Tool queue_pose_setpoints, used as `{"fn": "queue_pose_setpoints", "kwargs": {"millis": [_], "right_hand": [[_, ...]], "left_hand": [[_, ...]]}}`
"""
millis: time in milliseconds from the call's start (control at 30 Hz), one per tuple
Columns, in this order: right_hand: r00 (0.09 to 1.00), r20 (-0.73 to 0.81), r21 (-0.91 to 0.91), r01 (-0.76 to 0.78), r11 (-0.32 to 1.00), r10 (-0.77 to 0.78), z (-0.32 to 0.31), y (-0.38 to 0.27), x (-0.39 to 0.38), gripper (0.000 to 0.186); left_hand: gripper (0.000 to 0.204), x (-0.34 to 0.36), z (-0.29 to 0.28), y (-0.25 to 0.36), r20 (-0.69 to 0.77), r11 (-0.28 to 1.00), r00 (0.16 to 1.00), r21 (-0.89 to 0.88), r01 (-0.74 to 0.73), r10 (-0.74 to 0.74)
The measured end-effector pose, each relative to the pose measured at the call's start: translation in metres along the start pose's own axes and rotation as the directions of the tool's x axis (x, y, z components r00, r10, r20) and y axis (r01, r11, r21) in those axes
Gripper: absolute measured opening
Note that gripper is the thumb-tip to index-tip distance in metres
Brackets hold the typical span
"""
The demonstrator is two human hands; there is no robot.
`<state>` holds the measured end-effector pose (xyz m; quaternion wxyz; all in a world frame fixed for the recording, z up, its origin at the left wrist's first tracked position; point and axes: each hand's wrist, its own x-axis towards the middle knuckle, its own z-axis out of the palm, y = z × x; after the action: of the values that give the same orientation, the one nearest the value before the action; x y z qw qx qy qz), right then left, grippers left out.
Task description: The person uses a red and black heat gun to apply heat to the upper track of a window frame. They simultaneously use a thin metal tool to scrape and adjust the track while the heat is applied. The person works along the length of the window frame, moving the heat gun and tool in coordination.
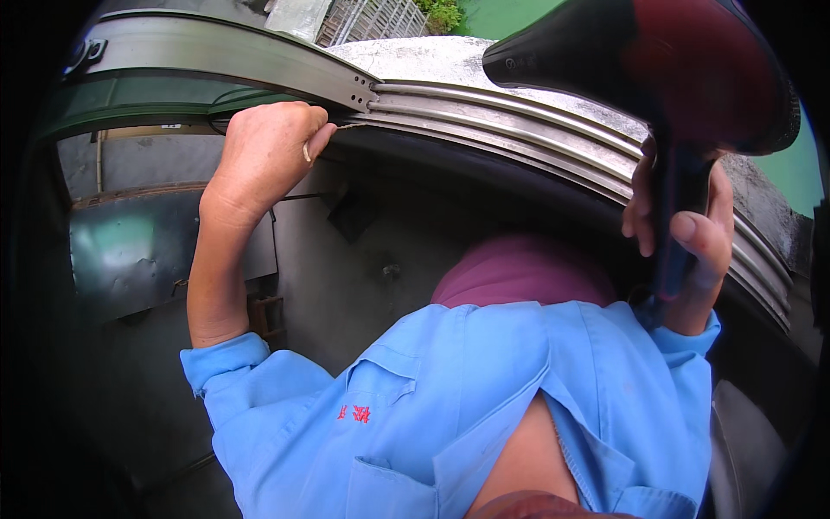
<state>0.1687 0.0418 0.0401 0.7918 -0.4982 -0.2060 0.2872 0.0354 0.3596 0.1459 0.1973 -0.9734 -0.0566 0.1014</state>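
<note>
My right hand (711,227) is wrapped round the handle of a hair dryer (692,69) with a dark red and black body. It is raised at the upper right, its black nozzle turned left over the window sill. At the upper left, my left hand (272,143), with a ring on it, is closed in a pinch beside the metal window frame. From its fingertips a thin, stringy strip (350,125) runs right, along the inner edge of the sliding window track (484,108). How far the strip goes on is not clear.
A metal-framed sliding window pane (216,48) stands at the upper left. Beyond the track lies a rough whitish ledge (424,56), with a grating (367,22) and a green surface outside. A shiny metal panel (138,246) is below my left arm. The space under the sill is dark.
</note>
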Motion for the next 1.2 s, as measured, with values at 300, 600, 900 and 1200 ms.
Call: {"fn": "queue_pose_setpoints", "kwargs": {"millis": [300,600,900,1200], "right_hand": [[0.990,0.104,0.092,-0.109,0.990,0.099,-0.016,-0.008,0.003,0.064],[0.947,0.291,0.070,-0.163,0.984,0.136,-0.016,-0.013,0.014,0.059],[0.958,0.257,0.059,-0.147,0.987,0.127,-0.015,-0.016,0.012,0.057],[0.965,0.241,0.092,-0.126,0.988,0.101,-0.016,-0.012,0.009,0.057]], "left_hand": [[0.026,0.037,0.001,0.007,0.142,0.992,0.986,0.106,0.074,-0.089],[0.025,0.053,0.017,0.005,0.223,0.992,0.968,0.057,0.108,-0.119],[0.029,0.053,0.024,0.020,0.212,0.936,0.924,-0.085,0.343,-0.319],[0.037,0.044,0.043,0.018,0.142,0.826,0.923,-0.413,0.384,-0.359]]}}
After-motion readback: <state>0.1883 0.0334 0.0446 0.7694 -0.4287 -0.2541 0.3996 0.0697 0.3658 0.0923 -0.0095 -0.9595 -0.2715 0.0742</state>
